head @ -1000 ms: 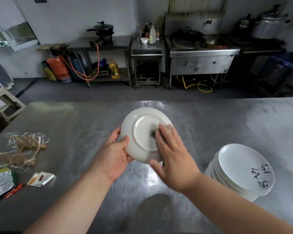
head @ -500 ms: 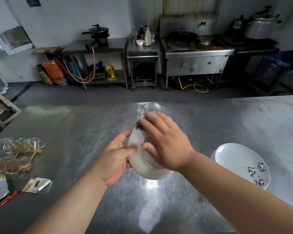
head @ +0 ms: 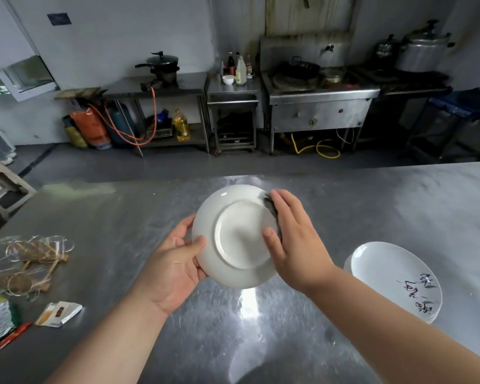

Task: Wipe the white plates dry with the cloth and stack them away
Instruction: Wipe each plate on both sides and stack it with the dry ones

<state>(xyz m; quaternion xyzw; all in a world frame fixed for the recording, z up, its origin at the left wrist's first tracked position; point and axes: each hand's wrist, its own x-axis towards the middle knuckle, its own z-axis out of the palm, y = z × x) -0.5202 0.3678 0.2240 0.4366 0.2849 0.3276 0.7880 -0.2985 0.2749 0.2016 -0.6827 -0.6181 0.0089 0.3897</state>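
Glossy round white plate point(head: 239, 236), underside up, above the brushed-steel surface point(head: 122, 206); left hand point(head: 175, 261) grips its rim at 8 o'clock; right hand point(head: 294, 239) presses a dark cloth point(head: 272, 209) on it, fingers near-straight, at 2 o'clock; plate stack point(head: 394, 275) at 4 o'clock.

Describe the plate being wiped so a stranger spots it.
Above the middle of the big steel table, the left hand grips a white plate while the right hand presses a dark cloth to it. Unlike the stacked plates at right, it is lifted, its plain underside showing.
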